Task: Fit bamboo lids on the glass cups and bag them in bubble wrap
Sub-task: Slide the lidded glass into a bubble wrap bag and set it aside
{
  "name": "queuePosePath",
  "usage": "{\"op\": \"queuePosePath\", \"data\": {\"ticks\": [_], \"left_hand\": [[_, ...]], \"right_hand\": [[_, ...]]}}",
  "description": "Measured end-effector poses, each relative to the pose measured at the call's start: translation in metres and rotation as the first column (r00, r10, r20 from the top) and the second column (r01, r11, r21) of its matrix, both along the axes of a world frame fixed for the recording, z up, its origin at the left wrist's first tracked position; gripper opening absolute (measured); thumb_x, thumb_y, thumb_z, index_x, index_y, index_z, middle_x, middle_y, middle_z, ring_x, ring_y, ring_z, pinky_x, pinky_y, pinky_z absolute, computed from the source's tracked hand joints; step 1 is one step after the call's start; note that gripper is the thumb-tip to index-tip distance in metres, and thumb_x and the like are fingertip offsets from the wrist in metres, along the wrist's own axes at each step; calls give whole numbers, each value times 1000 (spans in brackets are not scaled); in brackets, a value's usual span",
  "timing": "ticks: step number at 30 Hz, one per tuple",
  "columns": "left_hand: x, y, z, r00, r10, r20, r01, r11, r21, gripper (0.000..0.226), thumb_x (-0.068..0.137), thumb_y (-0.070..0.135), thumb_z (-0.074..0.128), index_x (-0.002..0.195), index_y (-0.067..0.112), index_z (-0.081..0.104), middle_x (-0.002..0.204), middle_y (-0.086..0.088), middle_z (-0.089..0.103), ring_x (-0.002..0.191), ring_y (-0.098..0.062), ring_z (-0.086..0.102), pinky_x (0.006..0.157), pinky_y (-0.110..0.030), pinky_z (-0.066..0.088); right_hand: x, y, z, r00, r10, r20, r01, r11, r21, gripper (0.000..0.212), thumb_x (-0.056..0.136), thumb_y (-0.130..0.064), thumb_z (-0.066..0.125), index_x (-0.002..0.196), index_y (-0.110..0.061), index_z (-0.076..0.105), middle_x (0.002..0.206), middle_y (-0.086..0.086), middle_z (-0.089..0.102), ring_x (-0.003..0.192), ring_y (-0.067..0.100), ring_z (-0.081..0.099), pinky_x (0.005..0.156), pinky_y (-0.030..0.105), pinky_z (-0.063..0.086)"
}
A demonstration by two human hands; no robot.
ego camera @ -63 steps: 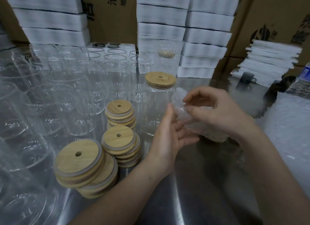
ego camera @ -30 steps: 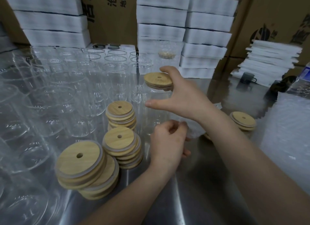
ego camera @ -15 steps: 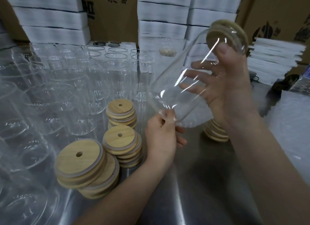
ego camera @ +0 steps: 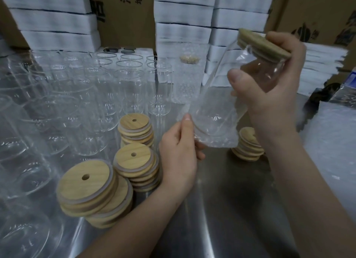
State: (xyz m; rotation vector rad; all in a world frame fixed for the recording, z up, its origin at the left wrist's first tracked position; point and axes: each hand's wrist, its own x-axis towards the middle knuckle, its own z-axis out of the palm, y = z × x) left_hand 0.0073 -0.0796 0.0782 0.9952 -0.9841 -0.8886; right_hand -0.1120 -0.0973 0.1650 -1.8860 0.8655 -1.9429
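1 cup point(ego camera: 217, 88), base in bag point(ego camera: 217, 141)

Right hand point(ego camera: 269, 88): grips a tall clear glass cup point(ego camera: 215, 99) near its top, thumb on the glass, fingers curled round the far side
Cup: tilted, base down and to the left, capped by a round bamboo lid point(ego camera: 260, 46)
Left hand point(ego camera: 179, 151): pinches the edge of a clear bubble-wrap bag point(ego camera: 217, 140); the cup's base sits inside it
Surface: a shiny steel table point(ego camera: 231, 209) with stacks of bamboo lids point(ego camera: 134, 161) (each top lid has a small hole) beside rows of empty glasses point(ego camera: 131, 84)
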Motion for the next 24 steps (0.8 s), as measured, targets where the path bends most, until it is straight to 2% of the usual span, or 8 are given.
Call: {"op": "queuePosePath", "data": {"ticks": [3, 6, 9, 11, 13, 15, 19, 24], "left_hand": [[0, 1, 0, 977, 126, 172, -104, 986, -132, 50, 90, 54, 46, 56, 16, 46, 63, -5, 50, 61, -23, 52, 62, -44, 48], [2, 3, 0, 932, 236, 274, -159, 948, -278, 42, 88, 53, 43, 70, 17, 58, 89, 1, 49, 85, -7, 53, 78, -19, 42], [3, 6, 0, 886, 265, 380, -125, 926, -355, 33, 84, 46, 50, 93, 16, 61, 108, -3, 52, 111, -17, 50, 97, -33, 40], [1, 7, -1, 833, 294, 469, -96, 911, -401, 43, 80, 42, 58, 112, 13, 57, 122, -7, 54, 123, -20, 46, 105, -39, 36], [-2, 7, -1, 802, 293, 520, -70, 912, -405, 62, 77, 38, 68, 130, 11, 48, 140, -8, 46, 134, -23, 39, 112, -44, 31], [-3, 5, -3, 772, 311, 554, -64, 906, -419, 76, 75, 28, 76, 139, 7, 40, 149, -12, 38, 141, -25, 33, 114, -50, 29], [0, 0, -4, 751, 358, 554, -82, 884, -460, 82, 75, 12, 80, 143, 2, 34, 150, -18, 36, 142, -27, 32, 115, -48, 28], [4, -4, -4, 783, 406, 472, -148, 858, -491, 81, 76, 20, 81, 142, 6, 35, 142, -17, 42, 135, -26, 39, 112, -40, 33]], "right_hand": [[-1, -4, -4, 999, -12, -49, 10, 999, -40, 64, 78, -28, 77, 127, -11, 38, 130, 21, 44, 101, 18, 53, 81, 30, 49], [0, -8, -8, 1000, -7, -18, 6, 999, -46, 63, 79, -28, 78, 125, -13, 39, 130, 21, 43, 103, 18, 53, 82, 28, 49], [1, -11, -12, 998, -17, 61, 19, 999, -26, 62, 80, -27, 78, 126, -11, 40, 125, 19, 46, 101, 16, 53, 81, 23, 48], [2, -12, -14, 993, -27, 118, 25, 1000, 15, 62, 81, -28, 78, 127, -11, 41, 123, 25, 49, 97, 15, 56, 78, 25, 51], [3, -13, -16, 986, -49, 157, 39, 997, 68, 59, 80, -33, 78, 125, -18, 44, 123, 26, 53, 96, 16, 60, 80, 33, 56], [5, -13, -18, 982, -56, 180, 36, 993, 108, 55, 79, -37, 77, 122, -23, 45, 119, 18, 56, 95, 14, 62, 83, 39, 58], [11, -14, -20, 984, -1, 177, -20, 993, 119, 56, 76, -40, 75, 121, -22, 47, 113, 10, 55, 91, 9, 60, 79, 26, 52], [18, -12, -26, 993, 65, 95, -74, 993, 95, 59, 76, -37, 76, 124, -20, 47, 122, 2, 55, 106, 13, 61, 88, 25, 50]]}}
